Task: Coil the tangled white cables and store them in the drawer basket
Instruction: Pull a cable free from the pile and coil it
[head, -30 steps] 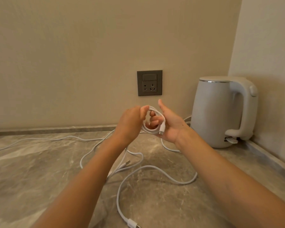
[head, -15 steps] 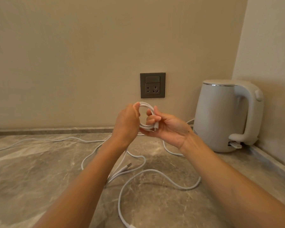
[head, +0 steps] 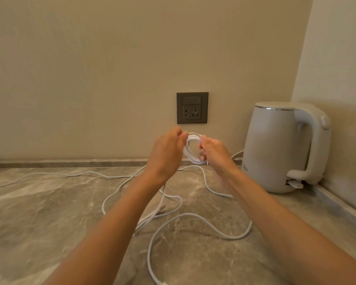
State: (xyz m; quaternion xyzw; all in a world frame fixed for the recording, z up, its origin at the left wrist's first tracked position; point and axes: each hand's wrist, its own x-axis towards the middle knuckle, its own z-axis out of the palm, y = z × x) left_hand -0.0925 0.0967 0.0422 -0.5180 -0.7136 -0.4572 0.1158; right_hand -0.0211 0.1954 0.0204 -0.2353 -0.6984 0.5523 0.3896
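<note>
A small coil of white cable (head: pixel 190 156) hangs in the air between my two hands, just below the wall socket. My left hand (head: pixel 165 154) pinches the coil's upper left side. My right hand (head: pixel 213 154) has its fingers curled round the coil's right side, a metal plug tip showing under it. More loose white cable (head: pixel 197 218) lies in tangled loops on the grey marble counter (head: pixel 49 223) under my forearms, and one strand runs off to the left edge. A drawer basket is not in view.
A white electric kettle (head: pixel 280 147) stands at the right against the corner wall. A dark wall socket (head: pixel 192 108) sits above my hands. A low marble ledge (head: pixel 60 162) runs along the wall's foot.
My right hand has turned over and its fingers have closed round the coil. Both hands hold the coil more upright. The view has shifted slightly.
</note>
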